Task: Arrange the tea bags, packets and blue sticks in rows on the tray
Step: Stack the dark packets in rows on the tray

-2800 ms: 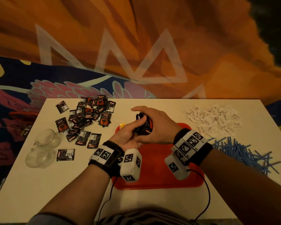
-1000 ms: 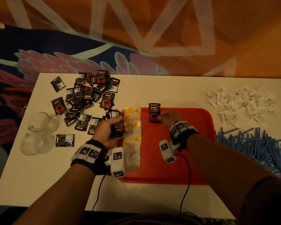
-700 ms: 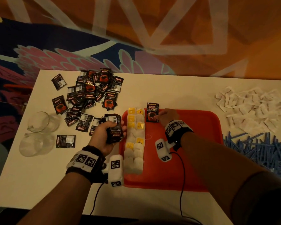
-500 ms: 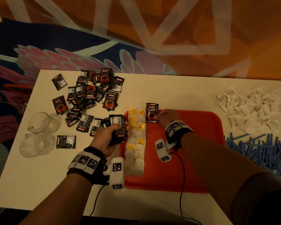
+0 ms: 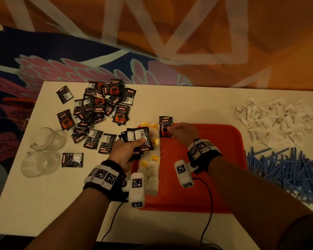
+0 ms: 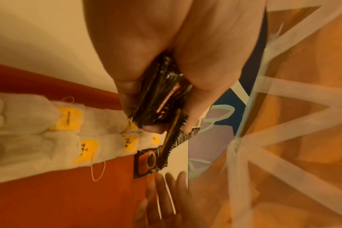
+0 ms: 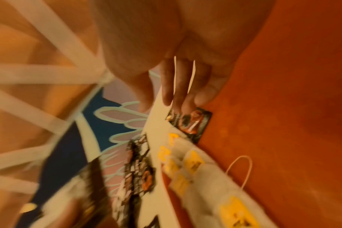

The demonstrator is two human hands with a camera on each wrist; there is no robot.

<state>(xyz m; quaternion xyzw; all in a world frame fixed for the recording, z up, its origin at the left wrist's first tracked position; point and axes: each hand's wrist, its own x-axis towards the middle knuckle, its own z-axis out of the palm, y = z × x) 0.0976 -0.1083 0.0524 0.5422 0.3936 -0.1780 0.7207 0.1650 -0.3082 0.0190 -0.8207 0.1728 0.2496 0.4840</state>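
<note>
Red tray (image 5: 215,177) holding two tea-bag rows (image 5: 152,170), one packet (image 5: 165,126) under straight right fingers (image 5: 172,129), left fingers (image 5: 139,141) gripping packet stack (image 5: 137,139)

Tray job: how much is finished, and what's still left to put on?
Done: tea bags sit in rows along the red tray's left side. In hand: the right hand places the first coffee packet at the far edge; the left hand grips a stack of packets. Left: the packet pile, white sachets and blue sticks wait on the table.
</note>
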